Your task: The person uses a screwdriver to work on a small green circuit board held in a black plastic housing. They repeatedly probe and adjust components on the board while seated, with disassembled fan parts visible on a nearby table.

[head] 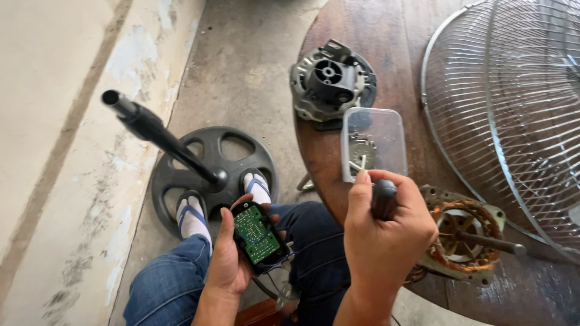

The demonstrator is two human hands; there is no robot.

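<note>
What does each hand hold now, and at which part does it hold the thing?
The left hand holds a black casing with a green circuit board by its long sides. The right hand grips a screwdriver by its dark handle; its tip is hidden.

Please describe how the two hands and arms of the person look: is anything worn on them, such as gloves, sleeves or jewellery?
Both hands are bare, without gloves. The left hand and the right hand show no rings, and no watch or bracelet is visible on either wrist. The forearms are uncovered as far as the bottom edge of the picture, so no sleeves can be seen. No marks or bandages are visible.
</note>
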